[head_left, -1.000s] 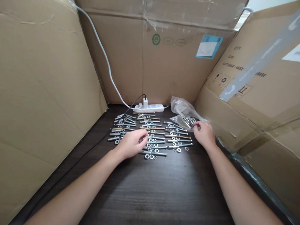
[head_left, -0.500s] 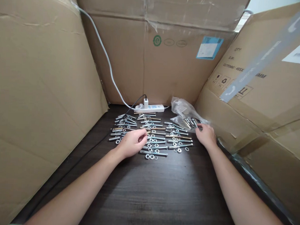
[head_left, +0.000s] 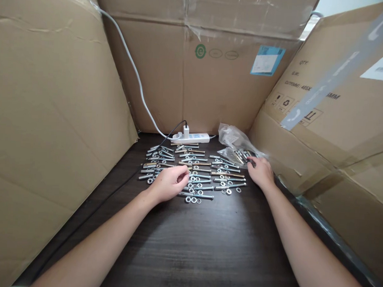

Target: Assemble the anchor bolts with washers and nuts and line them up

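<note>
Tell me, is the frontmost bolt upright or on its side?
On its side: the bolt lies lengthwise along the table, stretched left to right, with rings just in front of it.

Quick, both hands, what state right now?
Left hand: curled by the laid-out bolts; whether it holds anything cannot be told.
Right hand: fingers bent at metal parts by the plastic bag; grip unclear.
</note>
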Demonstrator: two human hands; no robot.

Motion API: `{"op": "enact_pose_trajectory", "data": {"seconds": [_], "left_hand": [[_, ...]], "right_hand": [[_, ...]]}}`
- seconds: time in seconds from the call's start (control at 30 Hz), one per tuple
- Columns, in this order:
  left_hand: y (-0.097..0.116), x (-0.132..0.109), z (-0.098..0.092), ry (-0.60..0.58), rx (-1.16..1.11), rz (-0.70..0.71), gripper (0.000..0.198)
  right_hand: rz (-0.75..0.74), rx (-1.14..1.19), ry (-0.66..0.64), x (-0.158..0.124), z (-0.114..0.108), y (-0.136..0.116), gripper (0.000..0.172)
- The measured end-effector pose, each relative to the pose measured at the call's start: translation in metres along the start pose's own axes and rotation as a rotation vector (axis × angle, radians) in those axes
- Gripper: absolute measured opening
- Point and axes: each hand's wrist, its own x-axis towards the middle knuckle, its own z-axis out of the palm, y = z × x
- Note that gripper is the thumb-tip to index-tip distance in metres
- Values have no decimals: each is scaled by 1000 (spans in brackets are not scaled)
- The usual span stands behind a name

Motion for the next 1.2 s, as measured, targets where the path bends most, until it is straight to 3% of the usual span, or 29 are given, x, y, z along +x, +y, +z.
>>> {"op": "enact_pose_trajectory", "data": {"seconds": [0.53,0.73,1.0,1.2], "left_hand": [[2,0,0,-16,20,-5,16],[2,1,-1,-17,18,4,16],[3,0,-1,-28,19,16,16],[3,1,-1,-28,19,14,17]], "right_hand": [[-14,46,0,2,-1,3,31],[46,89,13,3,-7,9,26],[104,194,34,7,-9,24,37],[97,223,5,9,-5,29,32]]}}
